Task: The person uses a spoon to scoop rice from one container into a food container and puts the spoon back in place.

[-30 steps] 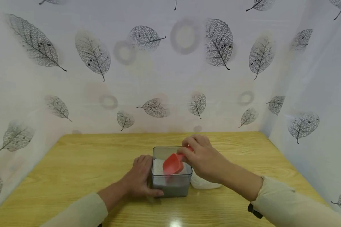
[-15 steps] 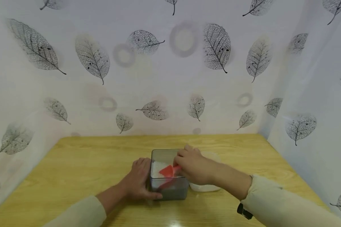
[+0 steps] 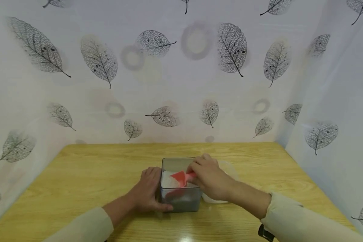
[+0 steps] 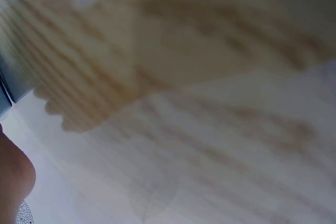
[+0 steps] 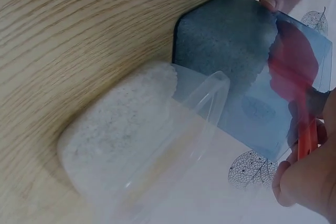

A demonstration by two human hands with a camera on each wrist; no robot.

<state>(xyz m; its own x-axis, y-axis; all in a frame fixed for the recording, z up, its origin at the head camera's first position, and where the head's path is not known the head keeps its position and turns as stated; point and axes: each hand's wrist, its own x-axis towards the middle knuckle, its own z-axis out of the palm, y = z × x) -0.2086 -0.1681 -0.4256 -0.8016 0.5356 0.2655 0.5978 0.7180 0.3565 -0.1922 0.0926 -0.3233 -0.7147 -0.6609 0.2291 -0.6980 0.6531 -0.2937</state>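
Note:
A square, see-through grey container [image 3: 184,203] stands on the table, partly filled with white rice [image 3: 167,180]. My left hand [image 3: 146,190] grips its left side, thumb along the front face and fingers toward the back. Inside the container's mouth is a red scoop [image 3: 179,176], its bowl down at the rice. My right hand [image 3: 210,176] pinches the scoop's handle from the right, over the container's rim. The right wrist view shows the scoop's red bowl [image 5: 296,59] through the container wall. In the left wrist view only a bit of the hand [image 4: 16,177] shows.
Close to the container's right side sits a clear plastic tub [image 5: 115,124] holding more white grains, partly hidden by my right hand in the head view. Leaf-patterned sheeting [image 3: 181,84] surrounds the wooden table [image 3: 93,168] at the back and sides.
The scoop went from tilted up above the rice down into the container, then rose slightly. My right hand lowered with it and shifted a little left. The left hand keeps its grip.

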